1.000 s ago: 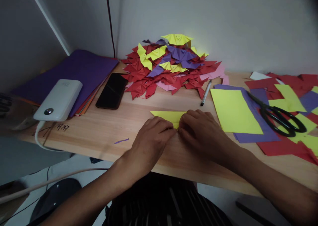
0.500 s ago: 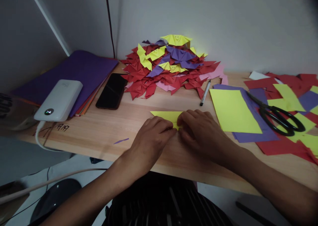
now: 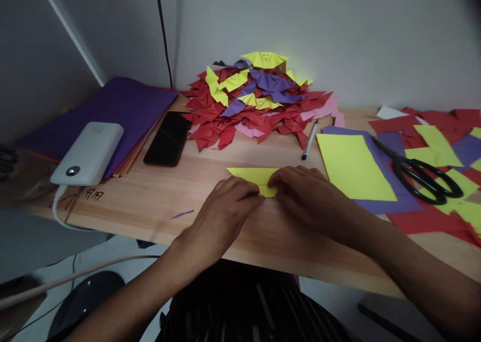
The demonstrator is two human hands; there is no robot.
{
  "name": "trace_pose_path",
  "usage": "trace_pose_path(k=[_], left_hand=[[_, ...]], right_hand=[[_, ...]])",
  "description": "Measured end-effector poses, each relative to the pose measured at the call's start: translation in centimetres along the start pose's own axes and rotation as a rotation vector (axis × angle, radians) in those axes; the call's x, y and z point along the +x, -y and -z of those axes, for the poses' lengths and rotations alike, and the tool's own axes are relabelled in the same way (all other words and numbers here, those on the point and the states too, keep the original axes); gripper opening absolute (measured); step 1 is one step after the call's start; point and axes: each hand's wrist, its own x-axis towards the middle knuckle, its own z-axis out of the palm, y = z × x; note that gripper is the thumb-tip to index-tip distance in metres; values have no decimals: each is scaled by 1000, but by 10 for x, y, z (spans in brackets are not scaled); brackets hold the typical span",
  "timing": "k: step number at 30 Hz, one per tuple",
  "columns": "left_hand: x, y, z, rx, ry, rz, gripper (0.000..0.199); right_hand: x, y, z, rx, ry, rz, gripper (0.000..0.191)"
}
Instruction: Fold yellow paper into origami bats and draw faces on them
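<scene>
A folded piece of yellow paper (image 3: 255, 174) lies on the wooden table, its long straight edge facing the wall and a pointed corner sticking out on the left. My left hand (image 3: 231, 201) has its fingers closed on the near left part of the paper. From the other side, my right hand (image 3: 300, 191) grips the paper with bent fingers, hiding its right end. Between the two hands a short yellow stretch shows, with a crease across it. Just beyond the right hand rests a black-and-white marker pen (image 3: 310, 140).
A heap of folded paper figures (image 3: 248, 101) stands against the wall. To the right are yellow sheets (image 3: 353, 166), black scissors (image 3: 424, 174) and coloured scraps (image 3: 432, 224). A phone (image 3: 168, 139), a white power bank (image 3: 88, 151) and purple sheets (image 3: 131, 101) lie on the left.
The hands have drawn slightly apart along the near edge, so more of the yellow paper shows between them. Both still hold it in about the same place.
</scene>
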Motion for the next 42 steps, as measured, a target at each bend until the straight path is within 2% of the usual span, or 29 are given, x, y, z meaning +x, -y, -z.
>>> trace_pose_path(k=[4, 10, 16, 25, 31, 38, 42], left_hand=[[0, 1, 0, -4, -4, -11, 16], [0, 1, 0, -50, -33, -32, 18], [2, -1, 5, -44, 11, -26, 18], [-2, 0, 10, -28, 18, -39, 20], [-1, -1, 10, -12, 19, -41, 19], [1, 2, 11, -66, 3, -31, 18], [2, 2, 11, -87, 6, -30, 19]], right_hand=[[-4, -1, 5, -33, 44, 51, 25], [-18, 12, 13, -301, 58, 195, 41], [-26, 25, 4, -506, 5, 165, 36], [-32, 26, 1, -521, -40, 193, 28], [-31, 31, 0, -518, -2, 161, 40], [-32, 31, -1, -547, -64, 166, 28], [-31, 32, 3, -519, -29, 160, 27]])
